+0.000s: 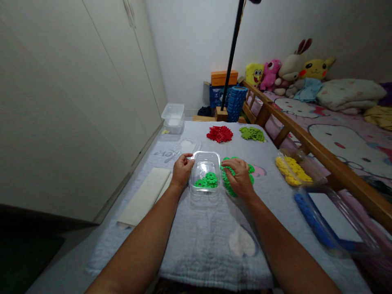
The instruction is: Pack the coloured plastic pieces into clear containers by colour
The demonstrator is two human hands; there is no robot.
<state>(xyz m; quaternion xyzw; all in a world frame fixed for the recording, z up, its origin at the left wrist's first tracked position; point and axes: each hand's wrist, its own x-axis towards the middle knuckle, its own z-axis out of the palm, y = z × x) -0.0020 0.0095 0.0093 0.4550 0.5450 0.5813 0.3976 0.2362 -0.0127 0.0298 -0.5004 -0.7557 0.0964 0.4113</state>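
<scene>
My left hand (183, 169) pinches the left rim of a clear plastic container (204, 155) between thumb and fingers. Inside, toward its near end, lie several green snowflake-shaped plastic pieces (210, 179). My right hand (239, 176) hovers over a pile of the same green pieces (228, 188), just right of the container. Its fingers are bent toward the container, the thumb apart from them, and no piece shows clearly between them. Part of the pile is hidden under that hand.
Red pieces (219, 134) and light-green pieces (252, 134) lie in heaps farther back. At right sit boxes of yellow pieces (292, 171) and blue pieces (312, 220), beside a wooden bed rail (294, 139). Stacked clear boxes (173, 118) stand back left; a folded cream cloth (145, 196) lies left.
</scene>
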